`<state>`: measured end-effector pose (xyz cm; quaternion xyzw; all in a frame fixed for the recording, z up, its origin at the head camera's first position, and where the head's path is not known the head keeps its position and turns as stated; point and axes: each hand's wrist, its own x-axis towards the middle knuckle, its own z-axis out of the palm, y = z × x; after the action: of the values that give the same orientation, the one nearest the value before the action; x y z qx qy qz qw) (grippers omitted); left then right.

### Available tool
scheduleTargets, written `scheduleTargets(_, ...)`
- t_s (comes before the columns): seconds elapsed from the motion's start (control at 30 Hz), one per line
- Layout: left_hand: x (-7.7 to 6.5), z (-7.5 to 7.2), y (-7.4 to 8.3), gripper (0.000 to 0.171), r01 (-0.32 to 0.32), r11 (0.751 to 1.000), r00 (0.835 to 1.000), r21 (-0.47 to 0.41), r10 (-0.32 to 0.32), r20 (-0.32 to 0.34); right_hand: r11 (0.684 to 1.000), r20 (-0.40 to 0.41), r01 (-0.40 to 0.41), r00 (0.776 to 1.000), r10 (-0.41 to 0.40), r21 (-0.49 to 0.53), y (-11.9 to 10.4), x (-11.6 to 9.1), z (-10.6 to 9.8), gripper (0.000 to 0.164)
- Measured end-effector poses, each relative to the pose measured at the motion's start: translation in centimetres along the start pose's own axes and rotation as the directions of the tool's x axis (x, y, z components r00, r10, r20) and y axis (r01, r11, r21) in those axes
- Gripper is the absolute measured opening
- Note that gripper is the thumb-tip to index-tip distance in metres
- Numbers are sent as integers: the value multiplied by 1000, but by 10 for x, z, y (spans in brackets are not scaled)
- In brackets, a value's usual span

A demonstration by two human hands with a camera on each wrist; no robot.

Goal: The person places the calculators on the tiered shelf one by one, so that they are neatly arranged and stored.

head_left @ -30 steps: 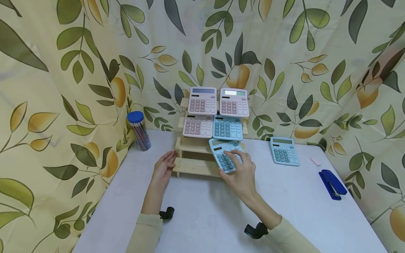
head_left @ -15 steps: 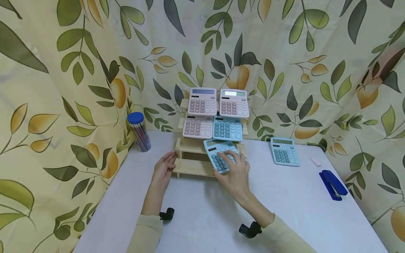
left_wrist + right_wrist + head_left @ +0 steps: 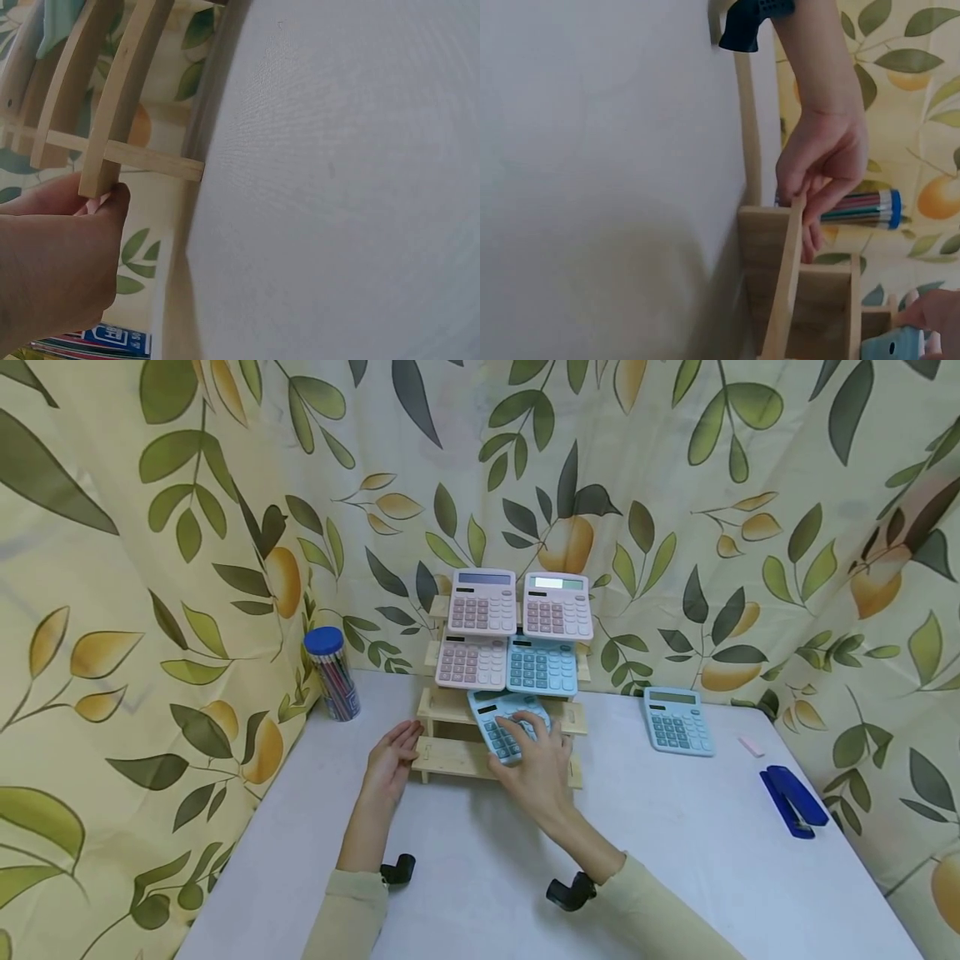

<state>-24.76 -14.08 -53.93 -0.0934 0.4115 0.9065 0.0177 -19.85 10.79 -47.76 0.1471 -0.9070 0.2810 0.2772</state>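
Observation:
My right hand [image 3: 538, 770] grips a light blue calculator [image 3: 489, 712] by its sides, thumb at the lower edge and fingers across the keys. The calculator is tilted over the third tier of a wooden tiered stand [image 3: 450, 758]; whether it rests on the plank is hard to tell. My left hand [image 3: 390, 762] holds the left end of the lowest plank [image 3: 112, 127], thumb and fingers on either side of it. Higher up the stand are two pink calculators [image 3: 482, 602] on top, then a pink one [image 3: 471, 662] beside a blue one [image 3: 542, 666].
Another blue calculator [image 3: 678, 721] lies on the white table [image 3: 465, 877] to the right. Near it are a pink eraser-like block [image 3: 751, 746] and a blue stapler [image 3: 793, 802]. A blue-lidded tub of pens or pencils [image 3: 332, 675] stands left. Patterned cloth [image 3: 360, 435] hangs behind.
My right hand has carried the blue calculator leftward along the third tier, uncovering the right end of the lower planks. My left hand has stayed at the lowest plank's end.

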Motion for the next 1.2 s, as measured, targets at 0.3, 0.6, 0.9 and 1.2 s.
scheduleTargets(0.3, -1, 3, 0, 77, 1, 1000, 1000, 2, -1, -10, 1000, -19, -22, 1000, 22, 11, -7, 8, 13, 56)
scheduleTargets(0.6, -1, 2, -1, 77, 3, 1000, 1000, 3, -3, -6, 999, -35, -45, 998, 44, -31, -12, 15, 30, 53)
scheduleTargets(0.9, 0, 2, -1, 78, 11, 999, 1000, -33, -11, -12, 993, -9, -81, 997, 81, -82, -23, 19, 44, 62)
scheduleTargets(1.2, -1, 1, 1, 78, 22, 1000, 1000, 0, -22, -22, 980, 89, -133, 985, 147, -148, -41, 21, 51, 78)
